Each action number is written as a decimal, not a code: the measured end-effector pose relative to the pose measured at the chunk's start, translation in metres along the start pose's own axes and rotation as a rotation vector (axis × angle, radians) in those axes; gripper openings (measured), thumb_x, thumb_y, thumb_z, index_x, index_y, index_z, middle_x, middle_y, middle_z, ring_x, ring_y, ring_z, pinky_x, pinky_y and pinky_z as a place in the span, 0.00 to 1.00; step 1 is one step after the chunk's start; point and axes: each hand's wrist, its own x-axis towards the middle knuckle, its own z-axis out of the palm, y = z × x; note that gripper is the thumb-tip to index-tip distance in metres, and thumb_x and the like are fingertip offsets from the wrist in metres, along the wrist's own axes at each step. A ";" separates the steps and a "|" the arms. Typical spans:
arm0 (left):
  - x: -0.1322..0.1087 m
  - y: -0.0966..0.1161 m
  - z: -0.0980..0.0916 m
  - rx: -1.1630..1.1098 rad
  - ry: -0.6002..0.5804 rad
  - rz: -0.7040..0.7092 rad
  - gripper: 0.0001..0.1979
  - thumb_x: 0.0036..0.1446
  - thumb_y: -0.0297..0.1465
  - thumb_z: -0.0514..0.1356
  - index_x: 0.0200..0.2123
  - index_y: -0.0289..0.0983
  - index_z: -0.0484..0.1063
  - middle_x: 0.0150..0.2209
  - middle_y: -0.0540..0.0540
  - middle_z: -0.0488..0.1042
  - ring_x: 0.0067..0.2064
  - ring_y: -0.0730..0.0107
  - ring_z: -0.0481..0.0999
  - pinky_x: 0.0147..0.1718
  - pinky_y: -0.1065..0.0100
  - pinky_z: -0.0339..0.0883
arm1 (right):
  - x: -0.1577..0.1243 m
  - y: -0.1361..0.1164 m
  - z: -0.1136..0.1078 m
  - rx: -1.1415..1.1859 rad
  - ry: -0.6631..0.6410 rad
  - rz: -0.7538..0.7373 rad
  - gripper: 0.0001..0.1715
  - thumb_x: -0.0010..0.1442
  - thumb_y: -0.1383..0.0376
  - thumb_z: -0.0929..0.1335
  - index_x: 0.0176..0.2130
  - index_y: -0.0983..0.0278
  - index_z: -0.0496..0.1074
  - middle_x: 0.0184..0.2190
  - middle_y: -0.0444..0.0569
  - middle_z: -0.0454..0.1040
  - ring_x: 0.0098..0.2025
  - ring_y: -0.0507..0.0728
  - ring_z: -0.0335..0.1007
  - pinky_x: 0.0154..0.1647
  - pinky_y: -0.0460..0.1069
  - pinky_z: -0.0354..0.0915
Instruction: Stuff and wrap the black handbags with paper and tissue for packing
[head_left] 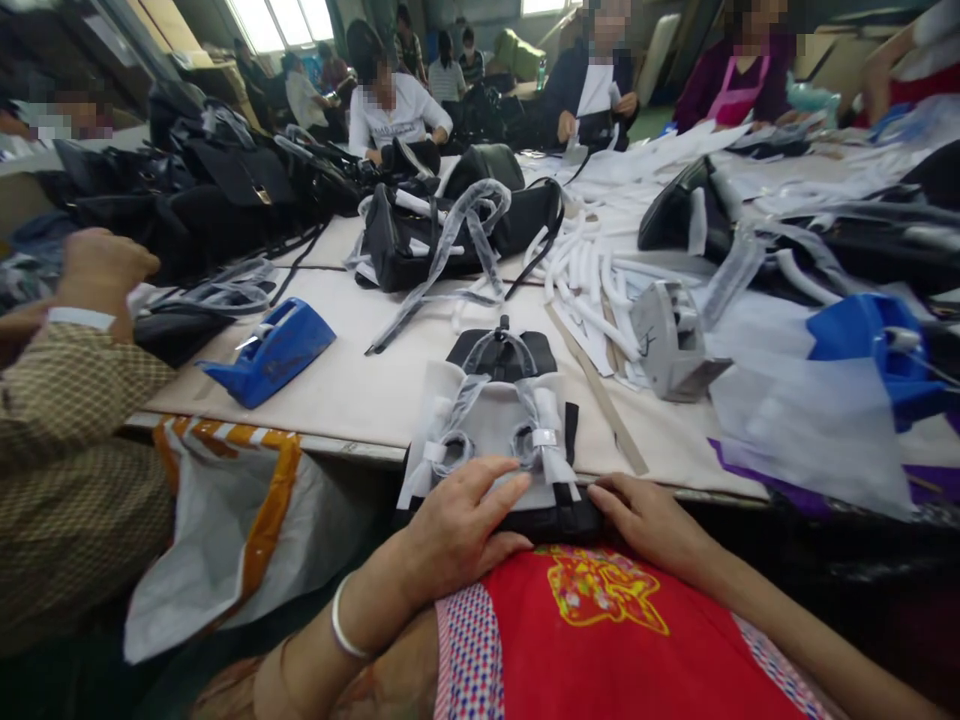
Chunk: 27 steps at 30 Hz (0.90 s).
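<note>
Head view, clock centred on the wrapped black bag, at the table's near edge. Left to right: co-worker's checked sleeve at 9, well apart. White sack, orange rim, below the edge at 8. Blue tape dispenser at 10. Second black bag at 11. Left hand at 7: fingers lightly bent over the wrapped bag, thumb apart; can't tell if gripping. White tubes piled at 1. Right hand at 4: fingertips on the near corner, pinch or just contact, can't tell. Grey tape dispenser at 2. Translucent sheet at 3. Another blue dispenser behind that, between 2 and 3.
</note>
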 end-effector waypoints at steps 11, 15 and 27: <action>0.028 0.006 0.010 -0.064 -0.205 -0.213 0.55 0.45 0.31 0.71 0.71 0.41 0.43 0.72 0.29 0.36 0.70 0.35 0.49 0.60 0.42 0.61 | -0.019 -0.024 -0.009 0.793 -0.385 -0.128 0.37 0.55 0.40 0.68 0.49 0.67 0.75 0.39 0.54 0.78 0.44 0.63 0.74 0.49 0.58 0.68; 0.032 0.009 -0.013 -0.097 -0.144 -0.189 0.50 0.51 0.24 0.63 0.72 0.41 0.39 0.73 0.32 0.34 0.71 0.39 0.46 0.63 0.42 0.55 | -0.018 -0.052 -0.039 0.717 -0.358 -0.307 0.29 0.55 0.47 0.71 0.47 0.66 0.75 0.38 0.51 0.76 0.42 0.60 0.72 0.43 0.53 0.69; 0.069 0.021 -0.015 -0.740 0.691 -0.368 0.51 0.59 0.35 0.63 0.71 0.47 0.27 0.63 0.39 0.66 0.61 0.52 0.70 0.57 0.53 0.70 | -0.030 -0.206 -0.115 -0.134 0.514 -1.040 0.18 0.55 0.64 0.72 0.45 0.66 0.72 0.44 0.53 0.73 0.46 0.59 0.66 0.51 0.56 0.62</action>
